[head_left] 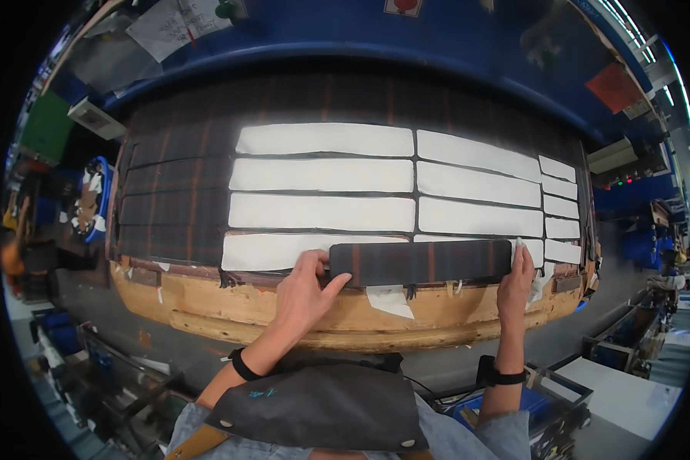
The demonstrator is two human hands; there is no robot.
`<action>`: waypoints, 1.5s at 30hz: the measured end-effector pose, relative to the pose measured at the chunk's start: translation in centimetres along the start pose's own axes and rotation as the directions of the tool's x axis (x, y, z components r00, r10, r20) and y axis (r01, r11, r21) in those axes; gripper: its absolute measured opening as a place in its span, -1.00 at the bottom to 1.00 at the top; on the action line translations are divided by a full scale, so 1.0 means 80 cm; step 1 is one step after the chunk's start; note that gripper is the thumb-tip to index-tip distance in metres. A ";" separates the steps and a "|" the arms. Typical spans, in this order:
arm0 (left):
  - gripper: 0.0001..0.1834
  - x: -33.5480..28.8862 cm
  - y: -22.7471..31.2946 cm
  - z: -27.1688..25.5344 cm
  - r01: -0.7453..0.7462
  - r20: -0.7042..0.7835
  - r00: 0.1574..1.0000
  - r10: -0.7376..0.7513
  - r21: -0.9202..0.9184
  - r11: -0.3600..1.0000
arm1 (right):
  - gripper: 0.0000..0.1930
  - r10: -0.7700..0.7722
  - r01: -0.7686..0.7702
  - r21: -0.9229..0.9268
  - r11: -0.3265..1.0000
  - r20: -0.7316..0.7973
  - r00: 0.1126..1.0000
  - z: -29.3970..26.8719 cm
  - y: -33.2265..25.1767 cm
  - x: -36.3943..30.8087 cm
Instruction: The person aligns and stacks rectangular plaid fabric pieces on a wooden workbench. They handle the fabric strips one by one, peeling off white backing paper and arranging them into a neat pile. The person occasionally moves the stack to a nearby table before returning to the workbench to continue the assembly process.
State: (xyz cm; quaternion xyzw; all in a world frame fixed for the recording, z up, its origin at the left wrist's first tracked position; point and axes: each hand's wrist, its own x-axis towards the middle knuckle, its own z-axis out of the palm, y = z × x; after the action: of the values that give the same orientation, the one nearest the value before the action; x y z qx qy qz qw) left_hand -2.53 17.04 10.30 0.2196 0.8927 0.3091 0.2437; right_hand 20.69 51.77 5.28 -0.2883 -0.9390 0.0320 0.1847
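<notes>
A long dark plaid fabric strip with rounded corners lies level between my hands, above the near edge of the table. At its left end, my left hand is closed on it, with the thumb along the lower corner. My right hand grips the other end, its fingers pointing away from me. Behind the strip, white strips sit in rows on dark plaid cloth. The plaid strip partly covers the nearest white strips.
The wooden table edge runs in front of me, with a white scrap hanging over it. Small white pieces lie at the right. A blue bin with scraps stands left. A blue panel rises behind.
</notes>
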 end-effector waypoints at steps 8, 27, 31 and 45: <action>0.06 -0.017 -0.011 0.032 -0.275 -0.180 0.939 0.293 0.117 0.954 | -0.57 0.392 -0.422 0.268 0.866 0.162 0.906 -0.017 -0.017 -0.011; -0.37 -0.061 -0.065 -0.061 -0.082 -0.284 0.896 -0.342 -0.861 0.501 | -0.64 0.162 -0.109 0.428 0.897 -0.089 0.983 -0.041 -0.086 0.003; -0.48 -0.085 -0.126 -0.117 -0.227 -0.311 0.754 -0.579 -0.950 0.215 | -0.66 0.022 -0.017 0.557 0.830 -0.003 1.000 -0.055 -0.188 0.014; -0.76 -0.065 -0.266 -0.186 -0.052 0.108 0.938 -0.329 -0.895 -0.443 | -0.62 -0.509 0.198 0.834 0.516 0.113 0.853 0.046 -0.568 0.012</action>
State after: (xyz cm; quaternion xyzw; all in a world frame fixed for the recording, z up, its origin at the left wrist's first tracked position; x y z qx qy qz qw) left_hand -12.09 -7.55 8.11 -0.2461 0.2582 0.9002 0.2499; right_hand -5.47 14.68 9.73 0.0368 -0.8785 0.4585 0.1289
